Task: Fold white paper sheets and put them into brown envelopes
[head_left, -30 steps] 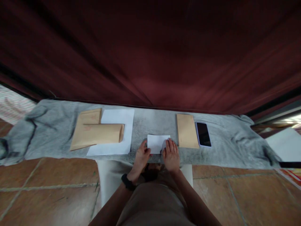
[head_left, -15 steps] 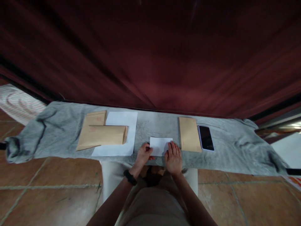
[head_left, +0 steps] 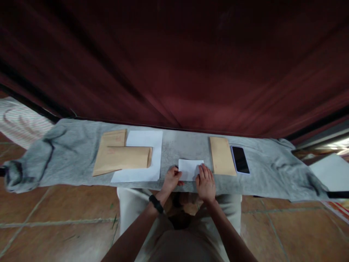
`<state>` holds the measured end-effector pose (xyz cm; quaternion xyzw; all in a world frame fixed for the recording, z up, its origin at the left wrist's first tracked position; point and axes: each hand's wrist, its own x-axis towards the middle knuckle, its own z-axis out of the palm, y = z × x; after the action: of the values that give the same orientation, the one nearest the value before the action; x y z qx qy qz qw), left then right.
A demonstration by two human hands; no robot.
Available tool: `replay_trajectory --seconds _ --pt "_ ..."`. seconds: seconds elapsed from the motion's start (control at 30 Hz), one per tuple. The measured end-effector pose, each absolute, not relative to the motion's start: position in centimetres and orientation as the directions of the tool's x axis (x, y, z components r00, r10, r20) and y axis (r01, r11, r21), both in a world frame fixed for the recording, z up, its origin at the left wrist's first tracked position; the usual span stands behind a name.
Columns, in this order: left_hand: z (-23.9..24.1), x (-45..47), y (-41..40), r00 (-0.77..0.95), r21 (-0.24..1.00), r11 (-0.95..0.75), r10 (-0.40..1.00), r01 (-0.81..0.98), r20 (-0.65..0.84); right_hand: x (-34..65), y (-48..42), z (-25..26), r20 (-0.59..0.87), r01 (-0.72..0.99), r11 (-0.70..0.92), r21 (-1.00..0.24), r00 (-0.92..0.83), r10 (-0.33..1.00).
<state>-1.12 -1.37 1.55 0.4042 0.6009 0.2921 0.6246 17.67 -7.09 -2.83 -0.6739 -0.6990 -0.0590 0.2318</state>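
A small folded piece of white paper (head_left: pixel 187 170) lies on the grey cloth near its front edge. My left hand (head_left: pixel 171 179) pinches the paper's left edge between thumb and fingers, and a dark band is on that wrist. On the paper's right end rests my right hand (head_left: pixel 206 184), palm down, fingers stretched flat. Just right of it lies a brown envelope (head_left: pixel 223 157). To the left, a larger white sheet (head_left: pixel 155 153) is partly covered by brown envelopes (head_left: pixel 129 157).
A phone (head_left: pixel 240 160) with a pale purple edge lies beside the right-hand envelope. The grey cloth (head_left: pixel 267 167) covers a long narrow surface, rumpled at both ends. A dark red curtain (head_left: pixel 185 80) hangs behind it, and tiled floor (head_left: pixel 68 211) shows below.
The whole view has shifted slightly, so most things on the cloth appear a little further right. Both hands keep nearly the same places on the small paper.
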Motion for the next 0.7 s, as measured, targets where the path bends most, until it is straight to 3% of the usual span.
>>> replay_trajectory --seconds 0.23,0.7 --pt "1.31 -1.0 -1.05 0.107 0.86 0.499 0.854 0.107 -0.509 17.45 -7.15 -2.76 0.432 0.98 0.078 -0.185 0.01 0.902" --pt "0.81 -0.59 -0.95 0.066 0.876 0.477 0.874 0.068 -0.481 17.44 -7.15 -2.96 0.44 0.972 0.067 -0.225 0.04 0.897"
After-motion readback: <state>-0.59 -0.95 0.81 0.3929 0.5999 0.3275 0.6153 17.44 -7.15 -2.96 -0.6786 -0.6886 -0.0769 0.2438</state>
